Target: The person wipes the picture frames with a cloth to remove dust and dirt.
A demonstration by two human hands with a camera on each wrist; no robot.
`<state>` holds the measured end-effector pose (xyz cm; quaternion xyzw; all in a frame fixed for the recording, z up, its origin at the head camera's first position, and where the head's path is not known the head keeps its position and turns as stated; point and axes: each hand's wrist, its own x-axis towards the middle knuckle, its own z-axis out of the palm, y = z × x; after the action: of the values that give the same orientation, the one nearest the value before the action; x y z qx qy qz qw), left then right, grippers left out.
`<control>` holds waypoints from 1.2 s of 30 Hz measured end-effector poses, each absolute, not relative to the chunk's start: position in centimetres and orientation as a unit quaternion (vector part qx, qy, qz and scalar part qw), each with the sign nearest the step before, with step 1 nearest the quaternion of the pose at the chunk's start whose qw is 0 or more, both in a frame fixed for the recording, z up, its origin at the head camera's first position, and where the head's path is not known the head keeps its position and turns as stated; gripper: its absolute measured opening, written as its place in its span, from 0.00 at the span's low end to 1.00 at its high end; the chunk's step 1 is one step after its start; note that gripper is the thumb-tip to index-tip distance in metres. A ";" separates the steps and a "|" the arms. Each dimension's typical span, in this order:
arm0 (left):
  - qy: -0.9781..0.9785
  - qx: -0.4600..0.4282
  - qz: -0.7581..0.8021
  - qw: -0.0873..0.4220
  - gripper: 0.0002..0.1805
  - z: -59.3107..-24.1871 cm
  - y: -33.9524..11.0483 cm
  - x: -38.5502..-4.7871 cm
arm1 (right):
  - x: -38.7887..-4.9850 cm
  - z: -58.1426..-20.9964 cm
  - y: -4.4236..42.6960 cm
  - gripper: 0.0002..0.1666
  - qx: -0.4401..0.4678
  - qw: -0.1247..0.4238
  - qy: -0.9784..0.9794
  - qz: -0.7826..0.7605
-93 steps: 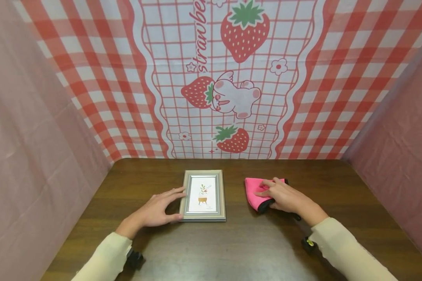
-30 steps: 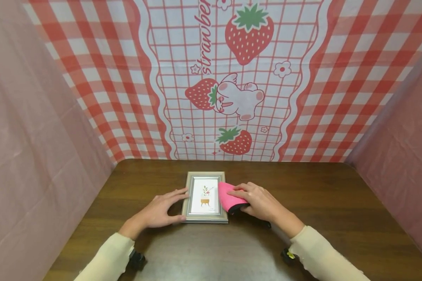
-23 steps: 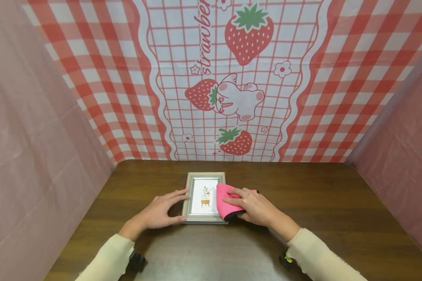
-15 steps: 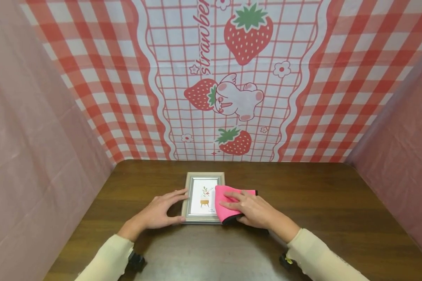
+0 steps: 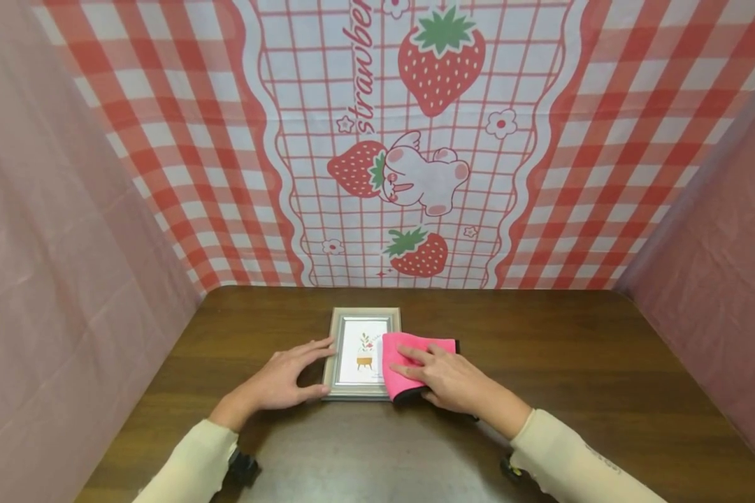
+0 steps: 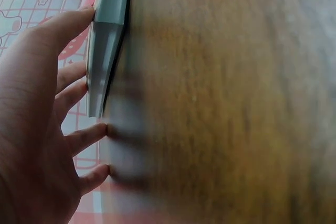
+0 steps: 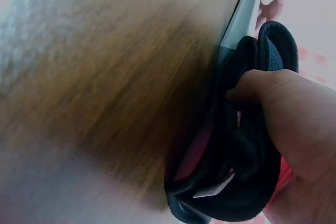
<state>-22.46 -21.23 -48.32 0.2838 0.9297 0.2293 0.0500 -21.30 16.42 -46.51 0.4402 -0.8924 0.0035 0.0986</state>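
A picture frame (image 5: 352,392) with a potted-plant print lies flat on the table. My left hand (image 5: 281,377) rests at its left side, fingers spread, thumb and some fingertips touching the frame's edge. In the left wrist view two fingertips of the left hand (image 6: 39,114) reach down to the tabletop. My right hand (image 5: 456,381) holds a folded pink cloth (image 5: 396,353) with black edging, which covers the frame's right side. The right wrist view shows the thumb of the right hand (image 7: 304,124) tucked into the black-edged folds of the cloth (image 7: 231,182); a small white tag sticks out.
The brown wooden table (image 5: 377,454) extends around the frame. Behind it hangs a red-and-white checked strawberry cloth backdrop (image 5: 428,168). Plain pinkish curtains stand at the left (image 5: 75,209) and right (image 5: 723,209).
My right hand has brought the cloth from the table on the right leftward onto the frame's right side, then slightly further left and nearer. The left hand has stayed at the frame's left edge.
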 end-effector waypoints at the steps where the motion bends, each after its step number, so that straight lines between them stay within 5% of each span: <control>1: 0.930 0.282 0.231 0.052 0.40 -48.4 -21.3 -22.4 | -21.3 -46.5 16.4 0.41 0.442 0.101 -0.891 0.004; 11: 0.928 0.283 0.237 0.046 0.37 -48.4 -21.3 -22.2 | -23.2 -49.8 17.2 0.49 0.460 0.122 -0.879 0.026; 20: 0.927 0.282 0.243 0.042 0.36 -48.7 -21.2 -22.2 | -21.9 -47.5 16.6 0.44 0.453 0.117 -0.883 0.035; 26: 0.928 0.281 0.240 0.043 0.36 -48.7 -21.1 -22.3 | -21.8 -46.5 16.2 0.41 0.420 0.058 -0.905 0.042; 36: 0.927 0.275 0.249 0.054 0.36 -48.5 -21.0 -22.5 | -26.9 -49.2 16.8 0.45 0.405 0.031 -0.909 0.093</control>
<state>-22.51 -20.96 -48.48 0.2753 0.9270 0.2490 0.0538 -26.91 16.79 -49.22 0.4053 -0.9089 0.0932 0.0305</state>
